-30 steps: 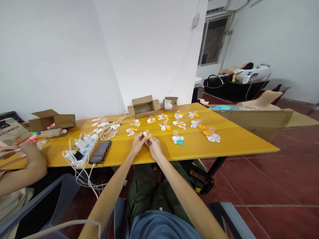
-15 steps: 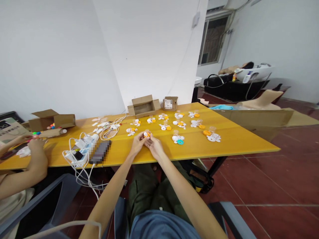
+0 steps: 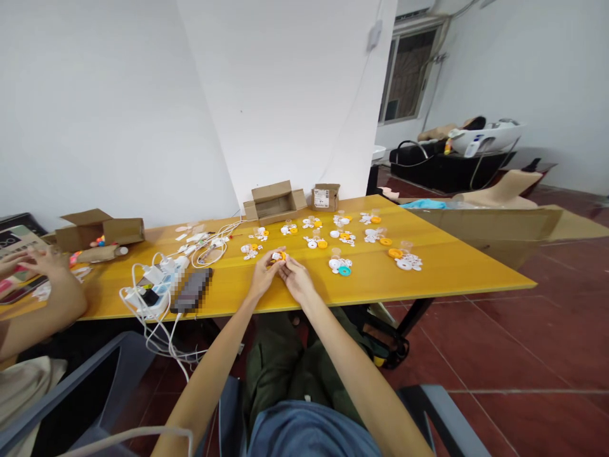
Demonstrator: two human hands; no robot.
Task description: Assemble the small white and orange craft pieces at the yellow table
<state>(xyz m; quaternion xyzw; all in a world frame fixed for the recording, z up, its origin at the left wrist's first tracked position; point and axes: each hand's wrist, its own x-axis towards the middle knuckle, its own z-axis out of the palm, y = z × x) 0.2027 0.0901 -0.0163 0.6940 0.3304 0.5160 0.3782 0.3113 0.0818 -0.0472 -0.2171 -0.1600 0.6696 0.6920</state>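
Observation:
Between my fingertips, just above the near part of the table (image 3: 457, 266), is a small round orange-and-white plastic piece (image 3: 280, 256). My left hand (image 3: 262, 274) is closed on its left side. My right hand (image 3: 295, 279) pinches it from the right, and fingers cover much of it. Closest on the right lies a small pile of white discs with a teal ring (image 3: 344, 271) and a clear cup. Farther off are several similar piles of white parts, clear cups and orange rings (image 3: 322, 244).
Left of my hands are a power strip (image 3: 159, 298) with plugged-in cables and a dark phone (image 3: 191, 291). An open cardboard box (image 3: 273, 206) and a smaller box (image 3: 326, 197) stand by the wall. A co-worker's hands (image 3: 45, 263) are at the far left, near another box (image 3: 122, 231).
The piece in my fingers has turned and shows more white on its left; my hands shifted only slightly. The co-worker's hands have lifted and opened somewhat.

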